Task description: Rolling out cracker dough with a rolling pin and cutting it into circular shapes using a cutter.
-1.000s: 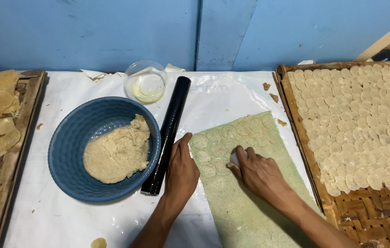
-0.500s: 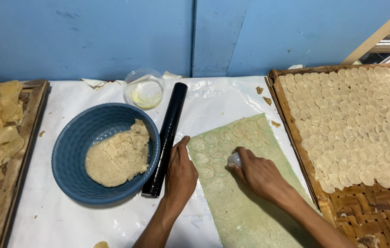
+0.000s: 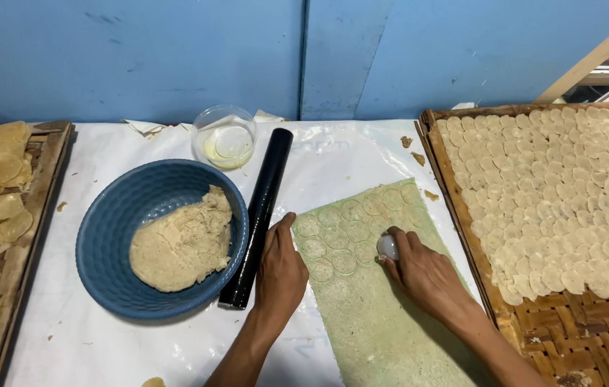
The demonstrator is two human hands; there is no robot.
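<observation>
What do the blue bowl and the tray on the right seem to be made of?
The blue bowl looks like matte plastic or glazed ceramic, with a fine ribbed pattern inside; the picture leaves it open. The tray on the right looks like woven bamboo strips in a wooden frame, dry and unvarnished: the basket weave shows where no discs lie.

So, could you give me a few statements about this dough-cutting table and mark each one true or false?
1. The right hand presses a small round cutter into the green dough sheet. True.
2. The left hand holds the black rolling pin up in the air. False: the pin lies on the table beside the hand, which rests flat at the sheet's edge.
3. The blue bowl is empty. False: it holds a lump of beige dough.
4. The woven tray at right carries rows of cut rounds. True.
</observation>
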